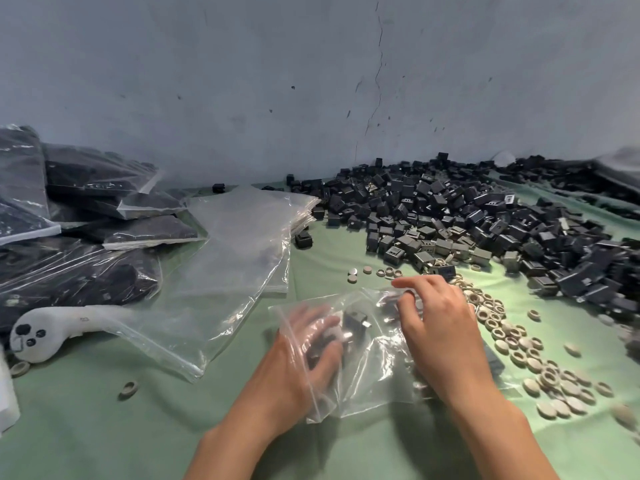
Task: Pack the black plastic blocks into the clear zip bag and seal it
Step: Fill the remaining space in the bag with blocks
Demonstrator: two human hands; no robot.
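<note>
On the tabletop (104,427) just before you lies the zip bag (363,372), your left hand (301,362) inside it beside a few blocks (355,320), your right hand (440,334) on its right side. The block pile (467,216) sits behind and to the right, round caps (519,341) right of the bag, empty bags (235,258) behind-left, filled bags (86,220) far left.

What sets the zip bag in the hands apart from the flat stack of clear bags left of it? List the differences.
The zip bag holds black blocks; the stack looks empty. The zip bag is crumpled, left hand inside; the stack lies flat, untouched. Both are clear plastic on green cloth.
</note>
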